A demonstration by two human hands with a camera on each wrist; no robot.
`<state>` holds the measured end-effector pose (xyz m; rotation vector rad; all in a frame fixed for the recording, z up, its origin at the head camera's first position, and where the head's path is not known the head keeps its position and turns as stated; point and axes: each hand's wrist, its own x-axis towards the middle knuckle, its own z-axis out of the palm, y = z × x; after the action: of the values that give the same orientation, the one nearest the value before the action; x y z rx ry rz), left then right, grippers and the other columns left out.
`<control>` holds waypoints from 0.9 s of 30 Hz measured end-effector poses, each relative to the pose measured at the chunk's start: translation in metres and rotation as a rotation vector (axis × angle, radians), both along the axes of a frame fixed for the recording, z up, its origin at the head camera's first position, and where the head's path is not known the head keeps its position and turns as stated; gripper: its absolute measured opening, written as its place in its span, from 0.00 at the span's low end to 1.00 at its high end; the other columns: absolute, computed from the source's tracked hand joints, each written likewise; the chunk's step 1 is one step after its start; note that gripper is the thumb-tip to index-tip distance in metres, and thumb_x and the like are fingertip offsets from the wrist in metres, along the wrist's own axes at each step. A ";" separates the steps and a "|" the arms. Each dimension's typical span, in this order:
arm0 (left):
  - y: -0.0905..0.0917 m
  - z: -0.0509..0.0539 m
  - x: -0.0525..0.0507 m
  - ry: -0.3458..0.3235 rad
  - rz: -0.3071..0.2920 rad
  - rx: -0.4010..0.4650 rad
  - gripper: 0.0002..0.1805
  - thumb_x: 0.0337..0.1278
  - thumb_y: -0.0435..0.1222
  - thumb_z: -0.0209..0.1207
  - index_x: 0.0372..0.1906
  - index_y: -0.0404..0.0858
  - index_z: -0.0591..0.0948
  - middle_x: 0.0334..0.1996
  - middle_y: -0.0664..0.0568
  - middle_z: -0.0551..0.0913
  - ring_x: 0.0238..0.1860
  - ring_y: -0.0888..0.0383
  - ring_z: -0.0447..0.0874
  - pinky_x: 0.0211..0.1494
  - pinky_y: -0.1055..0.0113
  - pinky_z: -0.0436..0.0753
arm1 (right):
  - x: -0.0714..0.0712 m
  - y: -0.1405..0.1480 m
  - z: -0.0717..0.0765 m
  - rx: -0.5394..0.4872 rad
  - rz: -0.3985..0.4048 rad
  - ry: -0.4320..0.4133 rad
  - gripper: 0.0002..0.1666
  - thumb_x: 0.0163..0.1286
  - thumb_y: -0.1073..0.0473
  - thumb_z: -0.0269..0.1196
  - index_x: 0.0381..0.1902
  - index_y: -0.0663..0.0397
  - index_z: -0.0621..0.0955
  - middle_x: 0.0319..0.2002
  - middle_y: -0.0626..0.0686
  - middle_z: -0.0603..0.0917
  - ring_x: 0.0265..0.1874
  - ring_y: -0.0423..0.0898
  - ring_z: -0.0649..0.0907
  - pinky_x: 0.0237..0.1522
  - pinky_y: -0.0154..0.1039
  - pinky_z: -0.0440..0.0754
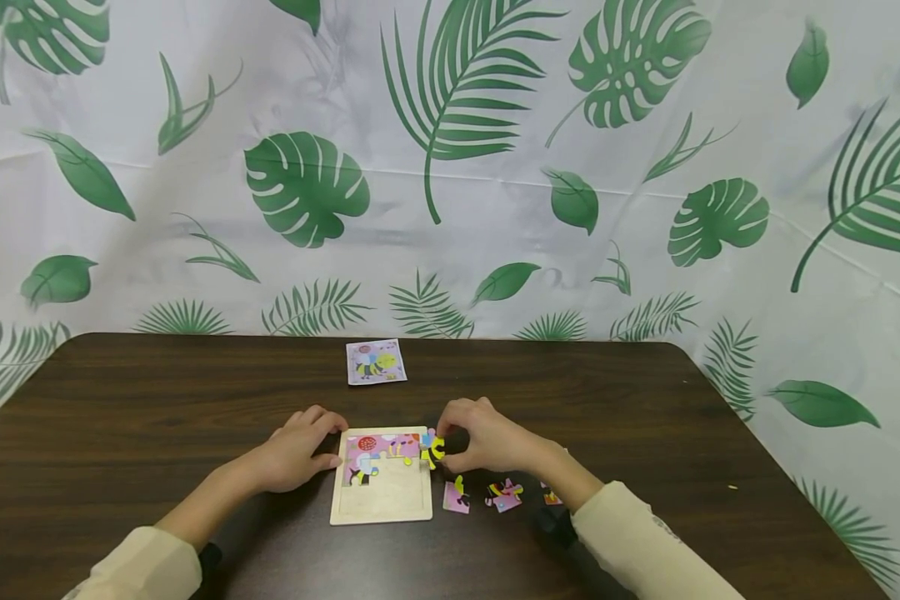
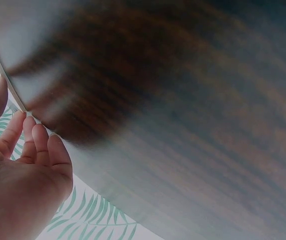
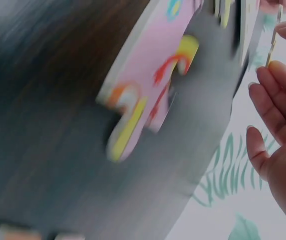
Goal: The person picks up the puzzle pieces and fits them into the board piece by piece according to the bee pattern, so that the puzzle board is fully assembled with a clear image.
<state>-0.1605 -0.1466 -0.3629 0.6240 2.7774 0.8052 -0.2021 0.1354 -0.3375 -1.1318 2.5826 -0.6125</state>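
A square wooden puzzle board lies on the dark table, with pink bee-picture pieces fitted along its top and left side. My left hand rests at the board's left edge, thumb and fingertips touching the rim; the left wrist view shows the same fingers loosely bent. Between thumb and fingers, my right hand pinches a yellow-and-black puzzle piece above the board's right edge. That piece appears edge-on in the right wrist view.
Right of the board lie loose pieces: a pink-and-yellow piece, a red-and-yellow piece, and another piece partly hidden by the right forearm. A bee picture card lies farther back. A leaf-print cloth hangs behind the table.
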 end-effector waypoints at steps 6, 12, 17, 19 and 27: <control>0.000 0.000 0.000 0.003 -0.002 0.003 0.17 0.53 0.37 0.61 0.48 0.38 0.73 0.44 0.48 0.71 0.48 0.45 0.67 0.48 0.45 0.67 | 0.002 -0.018 -0.003 -0.022 0.071 0.027 0.12 0.53 0.58 0.67 0.35 0.53 0.78 0.35 0.45 0.77 0.38 0.40 0.75 0.43 0.40 0.62; 0.000 0.001 0.000 0.005 -0.007 0.004 0.17 0.53 0.37 0.61 0.48 0.37 0.73 0.44 0.47 0.71 0.48 0.45 0.68 0.49 0.45 0.66 | 0.005 -0.033 -0.004 0.000 0.076 0.001 0.11 0.53 0.57 0.68 0.34 0.53 0.79 0.33 0.45 0.76 0.37 0.41 0.74 0.41 0.37 0.61; 0.000 0.000 0.000 0.010 -0.009 0.000 0.18 0.53 0.37 0.61 0.48 0.38 0.73 0.44 0.48 0.71 0.48 0.45 0.68 0.48 0.45 0.67 | 0.007 -0.044 -0.005 0.035 0.077 0.027 0.12 0.51 0.56 0.69 0.32 0.52 0.79 0.31 0.44 0.76 0.35 0.40 0.73 0.39 0.34 0.60; -0.001 0.000 0.000 0.013 -0.010 0.001 0.18 0.53 0.37 0.62 0.48 0.38 0.73 0.44 0.48 0.71 0.47 0.46 0.68 0.48 0.46 0.67 | 0.009 -0.047 -0.005 0.049 0.073 0.032 0.12 0.50 0.56 0.69 0.32 0.52 0.80 0.31 0.43 0.76 0.34 0.39 0.72 0.38 0.34 0.60; -0.001 -0.001 -0.001 0.014 -0.011 0.000 0.18 0.53 0.37 0.62 0.48 0.37 0.73 0.43 0.48 0.71 0.47 0.45 0.68 0.48 0.45 0.67 | 0.011 -0.057 -0.010 0.118 0.072 0.046 0.13 0.51 0.55 0.69 0.34 0.49 0.80 0.30 0.39 0.73 0.34 0.35 0.69 0.38 0.33 0.59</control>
<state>-0.1619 -0.1471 -0.3634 0.6464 2.7842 0.8023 -0.1907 0.0782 -0.3472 -1.2071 2.5650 -0.4166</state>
